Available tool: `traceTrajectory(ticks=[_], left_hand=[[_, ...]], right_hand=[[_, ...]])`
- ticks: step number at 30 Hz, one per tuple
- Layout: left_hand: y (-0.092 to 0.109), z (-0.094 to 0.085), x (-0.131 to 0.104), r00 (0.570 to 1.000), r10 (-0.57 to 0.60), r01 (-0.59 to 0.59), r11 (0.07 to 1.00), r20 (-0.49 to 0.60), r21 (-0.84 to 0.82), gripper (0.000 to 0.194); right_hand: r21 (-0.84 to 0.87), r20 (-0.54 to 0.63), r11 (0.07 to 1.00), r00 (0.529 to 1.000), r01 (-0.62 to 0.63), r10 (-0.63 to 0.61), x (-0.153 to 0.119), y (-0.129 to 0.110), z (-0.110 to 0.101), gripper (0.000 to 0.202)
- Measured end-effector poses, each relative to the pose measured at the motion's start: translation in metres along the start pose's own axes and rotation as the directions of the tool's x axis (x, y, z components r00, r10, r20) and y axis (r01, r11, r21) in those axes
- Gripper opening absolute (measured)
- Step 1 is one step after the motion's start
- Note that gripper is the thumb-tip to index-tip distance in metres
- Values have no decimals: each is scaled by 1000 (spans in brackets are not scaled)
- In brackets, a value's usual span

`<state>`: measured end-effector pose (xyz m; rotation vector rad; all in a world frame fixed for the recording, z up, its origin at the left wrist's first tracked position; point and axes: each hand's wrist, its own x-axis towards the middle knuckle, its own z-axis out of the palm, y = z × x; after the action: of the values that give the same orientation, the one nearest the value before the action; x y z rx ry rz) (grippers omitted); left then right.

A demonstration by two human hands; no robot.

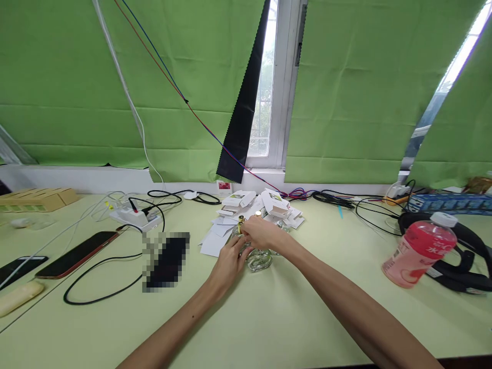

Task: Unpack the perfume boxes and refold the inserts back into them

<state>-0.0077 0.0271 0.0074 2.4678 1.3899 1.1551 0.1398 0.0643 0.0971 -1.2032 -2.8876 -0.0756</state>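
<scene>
At the middle of the table, my left hand (226, 262) reaches in from below, its fingers closed around part of a clear glass item that they mostly hide. My right hand (261, 233) crosses just above it, fingers bent down beside a small gold-coloured top (241, 219). What its fingertips grip is hidden. A clear glass bottle (260, 260) lies on the table just right of my left hand. More glass shows behind my right wrist. Small white boxes (274, 202) and flat white cards (215, 241) are heaped behind both hands.
Phones (79, 253) and a white power strip (134, 218) are at the left. A looped black cable (96, 299) lies on the pale table (307, 318). A pink drink bottle (421, 251) stands tilted-looking at the right beside a black strap-like device (467, 266). Cables run along the wall.
</scene>
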Motion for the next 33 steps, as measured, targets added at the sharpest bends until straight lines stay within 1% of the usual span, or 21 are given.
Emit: traceTrajectory(ticks=[4, 6, 7, 8, 10, 11, 12, 13, 14, 15, 16, 17, 18, 19, 20, 22, 24, 25, 27, 30, 33], left_hand=[[-4, 2, -3, 1000, 6, -6, 1000, 5, 13, 24], [-7, 3, -4, 1000, 9, -9, 1000, 6, 19, 24], [-7, 4, -5, 1000, 10, -10, 1000, 4, 27, 24], [-8, 4, -5, 1000, 12, -13, 999, 3, 38, 24], [-7, 4, -5, 1000, 17, -17, 998, 4, 62, 24], [-6, 4, -5, 1000, 16, -16, 997, 3, 71, 24], [-5, 3, -5, 1000, 13, -13, 997, 2, 75, 23], [-4, 3, -5, 1000, 7, -7, 997, -1, 76, 23], [-3, 2, -5, 1000, 0, 0, 997, -5, 76, 23], [-2, 2, -6, 1000, -7, 8, 997, -10, 76, 22], [-1, 2, -6, 1000, -12, 13, 997, -16, 75, 22], [0, 1, -6, 1000, -16, 17, 997, -20, 72, 22], [0, 1, -6, 1000, -20, 22, 998, -24, 66, 22], [0, 2, -7, 999, -27, 29, 998, -24, 59, 23], [0, 2, -7, 999, -37, 38, 998, -21, 51, 23], [-2, 3, -8, 998, -65, 65, 997, -13, 38, 26], [-3, 3, -9, 996, -84, 85, 996, -16, 23, 30], [-3, 3, -10, 996, -89, 90, 996, -21, 13, 32], [-4, 3, -11, 996, -88, 88, 996, -34, -8, 34], [-5, 1, -11, 996, -70, 68, 997, -57, -34, 30], [-8, -3, -9, 992, -53, 50, 998, -117, -29, 27]], right_hand=[[-7, 23, 1000, 1000, 7, -7, 0, -3, 4, 9], [-3, 29, 1000, 1000, 6, -5, -1, -4, -6, 7], [2, 20, 1000, 1000, 0, 0, -1, -5, -17, 8], [21, -28, 1000, 999, -23, 24, -2, -6, -33, 11], [45, -219, 998, 975, -32, 42, -3, -10, -75, 15], [42, -286, 999, 958, -14, 25, -3, -12, -98, 16], [45, -332, 999, 943, -1, 16, -4, -15, -118, 18], [47, -344, 999, 939, 10, 7, -5, -17, -134, 22], [44, -352, 999, 936, 1, 14, -6, -18, -144, 23], [38, -358, 999, 933, -24, 36, -7, -18, -147, 22], [37, -341, 998, 937, -58, 68, -7, -17, -142, 21], [45, -308, 992, 943, -116, 124, -8, -14, -131, 21], [52, -248, 980, 948, -194, 200, -8, -10, -115, 22], [50, -151, 963, 951, -267, 271, -9, -5, -96, 21], [39, -67, 943, 941, -331, 333, -9, 0, -77, 21], [37, 10, 935, 936, -353, 353, -10, 10, -42, 20], [41, 55, 938, 938, -345, 343, -12, 16, -20, 17], [44, 65, 940, 939, -339, 336, -14, 18, -15, 16], [50, 66, 941, 941, -336, 332, -15, 19, -14, 17], [62, 29, 936, 938, -346, 345, -11, 17, -23, 21], [78, -20, 939, 941, -334, 337, -1, 12, -30, 24]])
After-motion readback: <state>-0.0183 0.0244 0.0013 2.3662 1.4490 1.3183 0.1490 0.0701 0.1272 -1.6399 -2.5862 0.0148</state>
